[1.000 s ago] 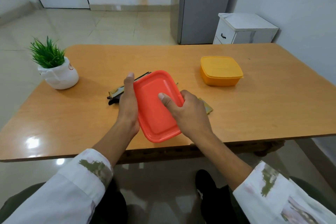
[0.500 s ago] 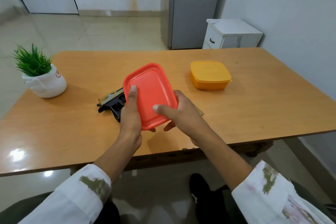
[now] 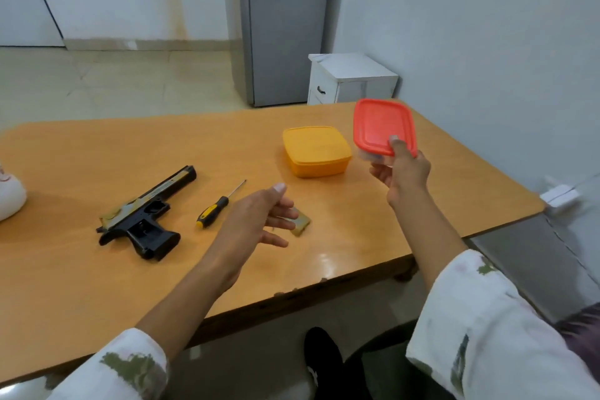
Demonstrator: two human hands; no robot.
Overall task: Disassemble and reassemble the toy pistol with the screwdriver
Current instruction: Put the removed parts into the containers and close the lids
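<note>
my read: still setup, with disassembly not begun and the toy pistol [image 3: 146,214] looking whole. the next move likely called for parking the red-lidded box [image 3: 383,127] clear of the work area, then 1 hand steadying the pistol while the other took the screwdriver [image 3: 214,209] to its screws, which were too small to see from here. largest down: the table [image 3: 97,269] carried the whole kit. the yellow box [image 3: 316,151] sat lidded toward the far right and its contents were hidden. the red-lidded box was off the table, in the air just right of the yellow box, with its lid tilted toward the camera. a clear base seemed to hang under the lid, but it was blurred, so i could not tell what was inside. the right hand [image 3: 404,172] pinched its near edge, thumb on top and fingers underneath. the pistol lay on its side left of centre, barrel pointing away and grip toward the near edge. the left hand [image 3: 256,221] was open with fingers spread, held nothing, and hovered over a small olive piece [image 3: 300,222]; whether it touched the piece was unclear. the screwdriver lay between the pistol and the left hand, near the pistol but apart from it, handle near and tip pointing away.
</note>
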